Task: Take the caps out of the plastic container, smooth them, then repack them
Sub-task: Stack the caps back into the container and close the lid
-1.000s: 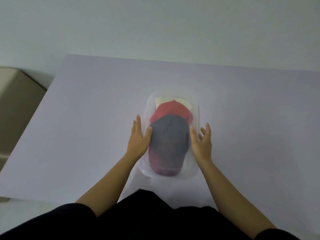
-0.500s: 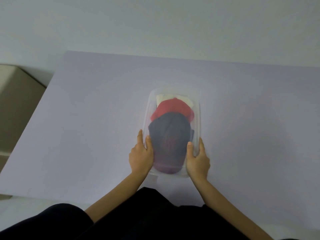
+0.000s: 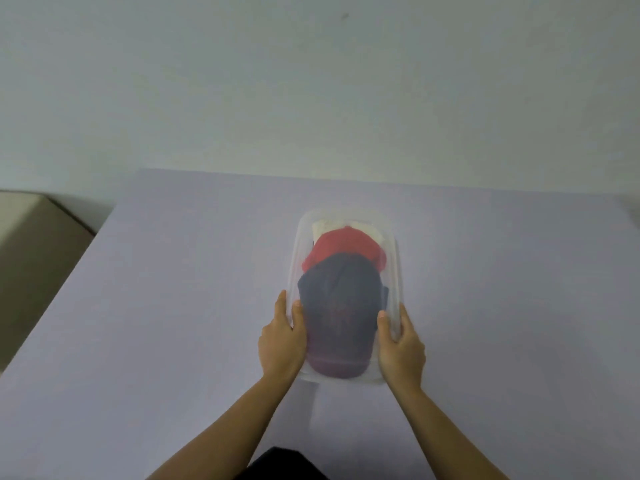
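A clear plastic container (image 3: 393,258) lies lengthwise on the lavender table (image 3: 173,323). Inside it are three caps, one behind the other: a dark navy cap (image 3: 341,313) nearest me, a red cap (image 3: 343,245) behind it, and a white cap (image 3: 325,224) at the far end. My left hand (image 3: 282,339) grips the container's left wall near the front, thumb over the rim. My right hand (image 3: 401,348) grips the right wall the same way. The navy cap's brim points toward me.
A pale wall rises behind the table's far edge. A beige box or cabinet (image 3: 31,258) stands off the table's left side. My dark clothing (image 3: 284,465) shows at the bottom edge.
Both hands went from flat against the container's sides to gripping its walls near the front. The view has tilted up, so the table and container now sit lower in the frame.
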{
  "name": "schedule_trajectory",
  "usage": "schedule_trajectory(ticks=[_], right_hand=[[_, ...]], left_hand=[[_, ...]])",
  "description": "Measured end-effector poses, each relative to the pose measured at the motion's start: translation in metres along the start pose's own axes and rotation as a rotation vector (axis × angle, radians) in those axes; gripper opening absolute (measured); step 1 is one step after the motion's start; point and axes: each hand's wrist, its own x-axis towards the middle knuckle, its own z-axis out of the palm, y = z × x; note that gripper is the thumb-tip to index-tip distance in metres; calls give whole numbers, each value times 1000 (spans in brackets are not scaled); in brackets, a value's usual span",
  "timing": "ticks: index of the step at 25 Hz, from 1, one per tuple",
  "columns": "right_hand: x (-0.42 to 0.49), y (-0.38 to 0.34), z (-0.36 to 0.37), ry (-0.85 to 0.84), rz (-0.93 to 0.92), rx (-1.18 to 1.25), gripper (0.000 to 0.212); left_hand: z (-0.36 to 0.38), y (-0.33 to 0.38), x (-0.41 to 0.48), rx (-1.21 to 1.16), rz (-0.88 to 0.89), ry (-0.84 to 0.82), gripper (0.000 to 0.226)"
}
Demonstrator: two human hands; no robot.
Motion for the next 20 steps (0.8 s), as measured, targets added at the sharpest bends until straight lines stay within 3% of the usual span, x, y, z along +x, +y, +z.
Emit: schedule_trajectory(ticks=[10, 20], right_hand=[[142, -54, -9, 0, -26, 21, 59], [204, -48, 2, 31, -4, 8, 59]], left_hand=[[48, 103, 101, 3, 9, -27, 55], [88, 116, 154, 63, 6, -5, 54]])
